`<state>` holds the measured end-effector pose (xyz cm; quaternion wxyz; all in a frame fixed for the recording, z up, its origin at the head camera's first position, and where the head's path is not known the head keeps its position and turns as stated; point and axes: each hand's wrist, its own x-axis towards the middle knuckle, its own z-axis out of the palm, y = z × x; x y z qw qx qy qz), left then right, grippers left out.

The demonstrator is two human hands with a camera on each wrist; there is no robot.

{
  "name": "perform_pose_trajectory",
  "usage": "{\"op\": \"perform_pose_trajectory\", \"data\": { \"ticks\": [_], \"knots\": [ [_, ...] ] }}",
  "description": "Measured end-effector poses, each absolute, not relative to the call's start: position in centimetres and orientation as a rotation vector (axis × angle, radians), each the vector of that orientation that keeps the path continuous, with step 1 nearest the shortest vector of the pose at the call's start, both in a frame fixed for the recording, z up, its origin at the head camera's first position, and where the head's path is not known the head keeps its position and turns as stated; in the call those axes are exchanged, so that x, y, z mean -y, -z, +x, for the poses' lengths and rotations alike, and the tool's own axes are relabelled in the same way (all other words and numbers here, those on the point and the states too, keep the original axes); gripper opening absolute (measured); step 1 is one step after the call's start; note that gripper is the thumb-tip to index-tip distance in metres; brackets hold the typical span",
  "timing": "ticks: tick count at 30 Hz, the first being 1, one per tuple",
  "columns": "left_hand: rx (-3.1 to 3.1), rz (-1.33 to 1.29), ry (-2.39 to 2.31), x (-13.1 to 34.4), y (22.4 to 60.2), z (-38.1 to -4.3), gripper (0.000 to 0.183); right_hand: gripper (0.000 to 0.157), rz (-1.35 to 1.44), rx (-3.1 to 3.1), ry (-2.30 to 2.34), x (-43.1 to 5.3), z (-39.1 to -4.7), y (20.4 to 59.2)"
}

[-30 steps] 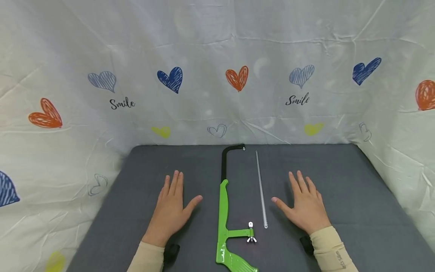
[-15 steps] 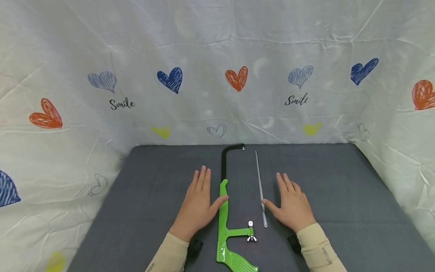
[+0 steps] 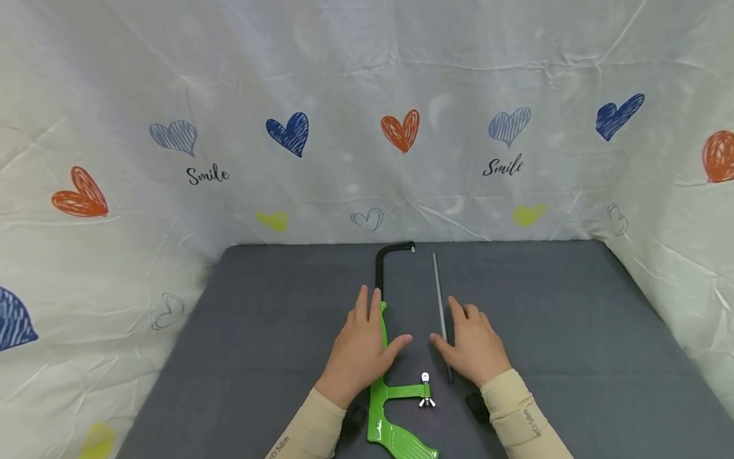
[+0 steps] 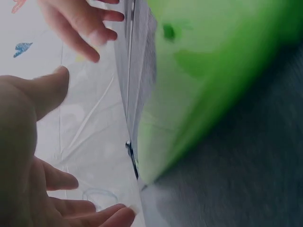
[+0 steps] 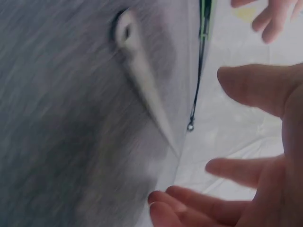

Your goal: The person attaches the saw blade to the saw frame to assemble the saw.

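Note:
A hacksaw frame with a green handle (image 3: 404, 441) and a bent black front bar lies on the table; a bolt with a wing nut sits on its short arm. My left hand (image 3: 360, 349) hovers over the grip, fingers extended and thumb spread, hiding part of it. The left wrist view has the green frame (image 4: 194, 71) close up, apart from the hand. To the right lies a narrow silver hacksaw blade (image 3: 438, 287), separate from the frame. My right hand (image 3: 474, 347), fingers slightly bent, is above the blade's near half. In the right wrist view the blade's holed end (image 5: 130, 33) shows below the hand.
A dark grey cloth (image 3: 275, 287) covers the table. White curtain (image 3: 338, 57) printed with hearts and "Smile" encloses the back and both sides. Black wrist-camera mounts (image 3: 477, 408) sit under the wrists.
Both hands have moved inward: the left hand rightward over the hacksaw frame, the right hand leftward over the blade. Frame and blade stay in place on the table.

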<state>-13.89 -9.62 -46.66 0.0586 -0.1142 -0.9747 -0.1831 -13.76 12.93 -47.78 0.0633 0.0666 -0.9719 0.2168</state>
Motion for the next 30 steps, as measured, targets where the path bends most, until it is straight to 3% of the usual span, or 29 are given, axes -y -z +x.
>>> {"op": "perform_pose_trajectory", "data": {
  "ticks": [6,13,26,30],
  "knots": [
    [2.984,-0.284,0.6,8.4,46.6,-13.2,0.099,0.077,0.048,2.942,-0.727,-12.6,-13.6,47.6],
    [3.015,-0.187,0.583,8.3,46.6,-13.1,0.091,0.054,-0.112,2.92,-0.718,-12.0,-13.6,47.5],
    [3.071,-0.096,0.631,7.8,46.2,-13.0,0.063,0.033,-0.216,2.967,-0.682,-11.6,-13.5,48.1],
    [3.097,-0.09,0.616,8.0,46.2,-13.1,0.06,0.033,-0.212,2.975,-0.698,-11.4,-13.7,48.2]
  ]
}}
